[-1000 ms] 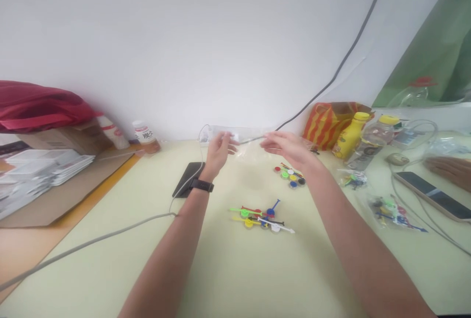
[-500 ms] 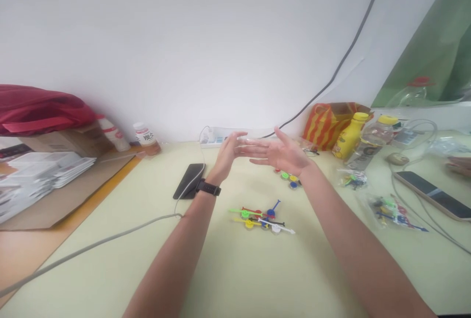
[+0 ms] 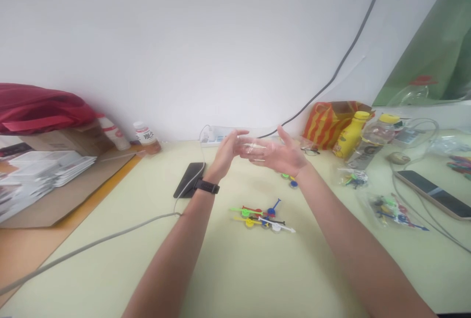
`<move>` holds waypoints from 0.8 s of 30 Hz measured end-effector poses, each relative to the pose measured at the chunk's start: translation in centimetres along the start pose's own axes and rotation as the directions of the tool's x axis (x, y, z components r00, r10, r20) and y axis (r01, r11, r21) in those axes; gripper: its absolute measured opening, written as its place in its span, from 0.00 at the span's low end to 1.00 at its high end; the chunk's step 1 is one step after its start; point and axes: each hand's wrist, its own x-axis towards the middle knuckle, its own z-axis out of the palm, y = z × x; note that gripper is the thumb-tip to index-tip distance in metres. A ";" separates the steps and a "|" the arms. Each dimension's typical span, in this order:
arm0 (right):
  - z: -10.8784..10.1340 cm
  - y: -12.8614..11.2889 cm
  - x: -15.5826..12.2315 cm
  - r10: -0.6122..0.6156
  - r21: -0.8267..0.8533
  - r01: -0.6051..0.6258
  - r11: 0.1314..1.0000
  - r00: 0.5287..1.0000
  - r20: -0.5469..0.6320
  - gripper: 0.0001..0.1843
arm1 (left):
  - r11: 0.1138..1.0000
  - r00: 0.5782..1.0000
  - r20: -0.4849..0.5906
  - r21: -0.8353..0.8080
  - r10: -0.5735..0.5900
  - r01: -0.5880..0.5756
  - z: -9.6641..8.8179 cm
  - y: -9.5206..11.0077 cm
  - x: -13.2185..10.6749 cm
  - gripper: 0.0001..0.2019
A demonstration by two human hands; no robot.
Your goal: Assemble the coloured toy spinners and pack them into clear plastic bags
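Observation:
My left hand (image 3: 227,153), with a dark band on the wrist, is raised over the table with its fingers closed on what looks like a thin clear plastic bag (image 3: 252,147). Only glints of the film show. Facing it, my right hand (image 3: 283,155) has its thumb up and its fingers stretched toward the left hand; the film seems to lie over those fingers. Below both hands, a cluster of coloured plastic arrow spinners (image 3: 263,217) lies on the table. Small coloured discs (image 3: 292,181) are partly hidden behind my right hand.
Bagged spinners (image 3: 395,210) and a phone (image 3: 434,193) lie at right. A yellow bottle (image 3: 351,134), a clear bottle (image 3: 375,141) and a striped bag (image 3: 320,124) stand behind. At left are a black phone (image 3: 187,180), a cable (image 3: 110,238) and white packets (image 3: 55,171).
Both hands have shifted very slightly to the right and stay close together. Glints on the film are clearer now, and my right hand covers more of the discs. The spinners have not moved.

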 end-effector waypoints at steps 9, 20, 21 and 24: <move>0.0 0.3 0.2 -0.013 -0.060 0.015 0.998 0.999 0.034 0.45 | 0.999 0.997 0.057 -0.002 -0.053 0.053 0.1 0.3 0.0 0.27; 0.3 0.3 -0.1 0.023 -0.083 -0.016 0.996 0.996 0.085 0.49 | 0.996 0.994 0.071 -0.009 -0.087 0.088 -0.1 0.9 -0.1 0.31; 0.3 0.3 -0.2 0.024 -0.088 -0.017 0.996 0.996 0.082 0.49 | 0.996 0.994 0.064 -0.011 -0.084 0.085 -0.2 1.0 -0.1 0.30; 0.5 0.5 -0.1 0.006 -0.074 0.000 0.997 0.997 0.075 0.48 | 0.996 0.994 0.066 -0.009 -0.087 0.088 -0.2 1.1 -0.1 0.27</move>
